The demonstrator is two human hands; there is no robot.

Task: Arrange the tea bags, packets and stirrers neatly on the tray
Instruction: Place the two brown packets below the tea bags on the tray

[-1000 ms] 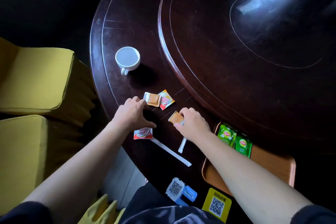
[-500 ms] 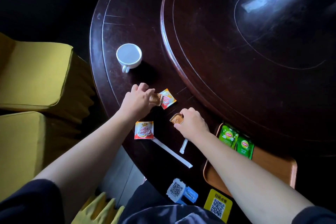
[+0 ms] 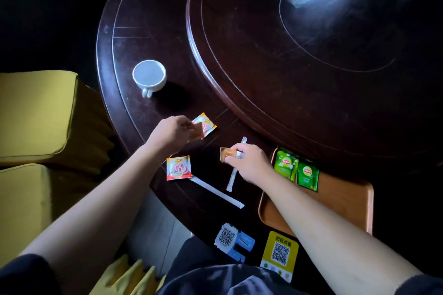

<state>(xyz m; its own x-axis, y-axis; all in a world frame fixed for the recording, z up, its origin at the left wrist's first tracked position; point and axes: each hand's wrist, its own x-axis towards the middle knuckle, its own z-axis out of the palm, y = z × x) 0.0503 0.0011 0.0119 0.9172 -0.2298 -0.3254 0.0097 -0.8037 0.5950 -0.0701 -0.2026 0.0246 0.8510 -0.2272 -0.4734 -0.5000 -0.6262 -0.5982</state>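
Observation:
My left hand (image 3: 171,132) pinches a small brown packet (image 3: 196,130) just above a red and orange creamer packet (image 3: 206,124) on the dark table. My right hand (image 3: 250,163) grips another brown packet (image 3: 226,154) together with a white wrapped stirrer (image 3: 233,176), lifted off the table. A second creamer packet (image 3: 179,167) lies flat between my arms, with a longer white stirrer (image 3: 217,193) beside it. The wooden tray (image 3: 347,196) sits at the right under my forearm, with two green tea bags (image 3: 296,170) at its far left corner.
A white cup (image 3: 149,76) stands on the table's outer ring to the left. The raised turntable (image 3: 311,55) fills the far right. Two QR code stickers (image 3: 279,252) sit at the near table edge. Yellow chairs (image 3: 36,115) stand close on the left.
My left hand has picked up the brown packet near the far creamer packet. My right hand has taken hold of the short stirrer along with its brown packet and raised both.

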